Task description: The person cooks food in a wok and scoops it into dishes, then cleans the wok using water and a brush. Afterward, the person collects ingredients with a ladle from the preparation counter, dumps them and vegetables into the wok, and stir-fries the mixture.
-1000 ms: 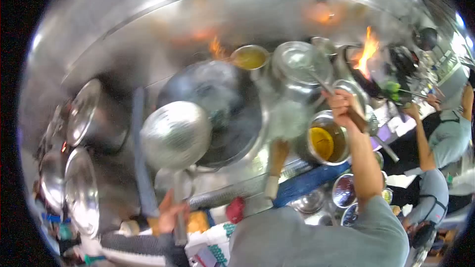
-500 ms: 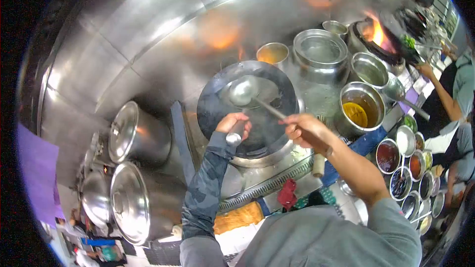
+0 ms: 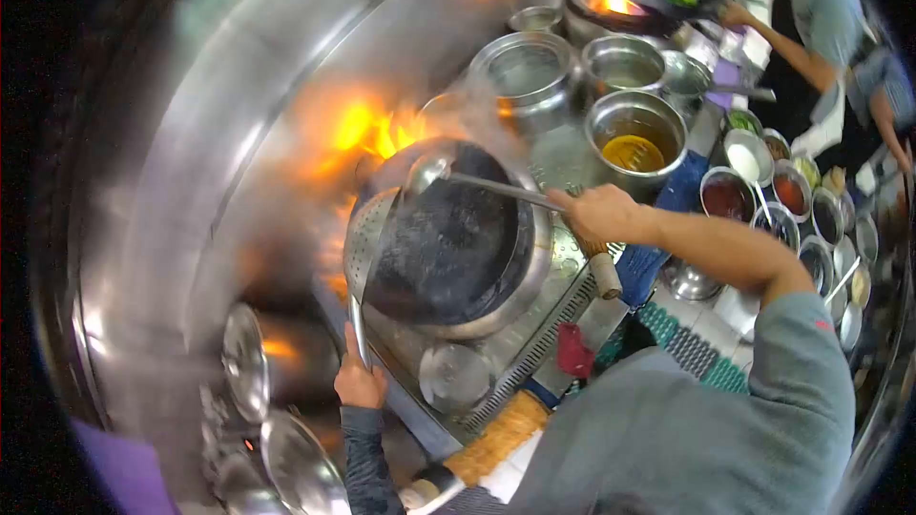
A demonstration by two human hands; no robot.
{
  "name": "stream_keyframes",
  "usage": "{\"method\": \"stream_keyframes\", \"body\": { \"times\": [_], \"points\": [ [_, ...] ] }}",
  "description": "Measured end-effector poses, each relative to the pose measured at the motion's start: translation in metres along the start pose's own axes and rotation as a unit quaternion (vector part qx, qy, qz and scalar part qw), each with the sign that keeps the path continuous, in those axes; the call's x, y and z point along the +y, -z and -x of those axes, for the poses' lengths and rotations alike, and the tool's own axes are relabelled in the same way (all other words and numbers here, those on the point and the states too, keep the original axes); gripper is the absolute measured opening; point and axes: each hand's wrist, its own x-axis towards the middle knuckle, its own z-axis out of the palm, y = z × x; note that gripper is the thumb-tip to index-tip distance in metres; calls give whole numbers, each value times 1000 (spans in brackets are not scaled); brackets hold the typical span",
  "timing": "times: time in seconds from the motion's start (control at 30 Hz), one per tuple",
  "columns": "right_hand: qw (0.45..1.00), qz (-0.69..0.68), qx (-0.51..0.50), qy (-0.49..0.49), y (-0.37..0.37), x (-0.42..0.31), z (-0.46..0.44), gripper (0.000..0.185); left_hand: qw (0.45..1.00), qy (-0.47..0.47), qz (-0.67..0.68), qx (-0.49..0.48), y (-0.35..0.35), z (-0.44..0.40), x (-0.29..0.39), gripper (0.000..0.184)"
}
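My left hand (image 3: 361, 383), with a dark sleeve below it, is closed around the handle of a perforated metal skimmer (image 3: 363, 240). The skimmer stands tilted at the left rim of a large dark wok (image 3: 444, 248) on the stove. My right hand (image 3: 603, 214) grips the long handle of a metal ladle (image 3: 501, 189), which reaches across the wok from the right. Its bowl is at the wok's far left rim, close to the skimmer's upper edge; whether they touch I cannot tell. Steam rises over the wok, and its dark inner surface shows.
Flames (image 3: 377, 133) flare behind the wok. Large pots (image 3: 525, 67) and a pot of yellow-brown liquid (image 3: 634, 148) stand to the right. Several seasoning bowls (image 3: 727, 195) sit beyond my right arm. A co-worker (image 3: 825, 10) is at another burner at the upper right.
My left hand has moved left and down, bringing the skimmer to the wok's left rim. The ladle's bowl has shifted to the far left rim. Flames have flared up behind the wok. The view has turned.
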Motion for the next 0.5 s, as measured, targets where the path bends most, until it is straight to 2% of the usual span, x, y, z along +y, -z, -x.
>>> {"method": "stream_keyframes", "body": {
  "times": [0.07,0.1,0.13,0.17,0.2,0.23,0.27,0.3,0.37,0.43,0.47,0.5],
  "points": [
    [994,-68,86,-7,-23,-7,18,47,986,66,134,77,-28,39,1,91],
    [986,-152,44,-45,-28,-12,28,58,967,111,195,121,-40,66,6,91],
    [972,-189,134,20,-47,-13,34,56,949,110,222,194,-46,90,21,86],
    [964,-249,66,-68,-61,-9,49,52,775,310,539,114,-42,129,42,80],
    [941,-319,36,-109,-78,-1,58,48,727,374,572,68,-40,166,52,79],
    [920,-370,106,-73,-83,-11,67,42,672,424,607,26,-37,202,62,78],
    [937,-324,74,-104,-91,-4,75,38,582,417,696,53,-57,237,73,76],
    [924,-353,57,-133,-100,-5,82,27,519,484,704,28,-65,259,89,76],
    [879,-433,29,-199,-104,-24,84,10,511,458,727,-37,-86,281,96,78],
    [872,-457,15,-175,-91,-49,75,12,499,446,740,-72,-115,293,92,73],
    [879,-444,3,-175,-90,-55,63,13,706,398,581,-75,-137,295,80,68],
    [859,-486,5,-160,-89,-66,54,12,865,317,380,-83,-150,291,66,63]
  ]
}}
